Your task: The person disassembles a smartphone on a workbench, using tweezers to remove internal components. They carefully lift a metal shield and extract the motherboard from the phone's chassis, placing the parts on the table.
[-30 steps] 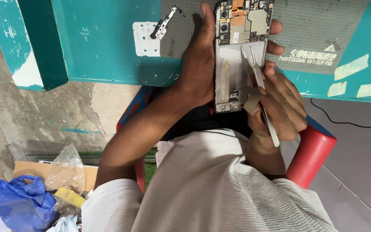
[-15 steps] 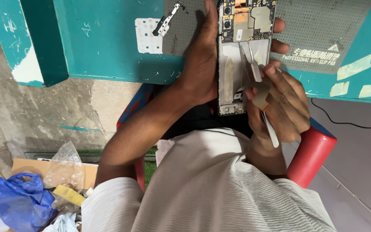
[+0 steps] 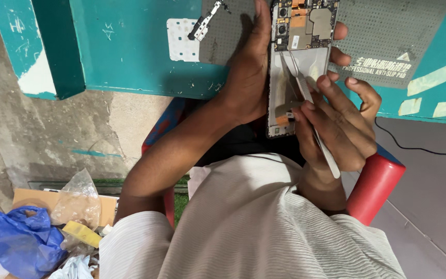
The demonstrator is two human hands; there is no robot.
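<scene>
An opened phone point(image 3: 298, 46) with its back cover off shows a circuit board at the top and a pale empty bay below. My left hand point(image 3: 249, 77) grips the phone along its left edge, fingertips showing past the right edge. My right hand point(image 3: 336, 124) holds metal tweezers point(image 3: 305, 93) whose tips reach into the phone's pale bay. A small dark part sits by my right thumb near the phone's lower end. The phone hangs over the near edge of a teal table point(image 3: 130, 46), above a grey perforated work mat point(image 3: 388, 31).
A small metal bracket point(image 3: 205, 23) lies on a white parts sheet point(image 3: 181, 41) at the mat's left. A red stool point(image 3: 375, 183) is under me. A blue plastic bag point(image 3: 16, 243), clear bags and cardboard lie on the floor at lower left. A black cable point(image 3: 419, 147) runs at the right.
The view has shifted slightly. My right hand has turned a little and the tweezers now lie steeper, their tips still inside the phone; my left hand keeps its grip.
</scene>
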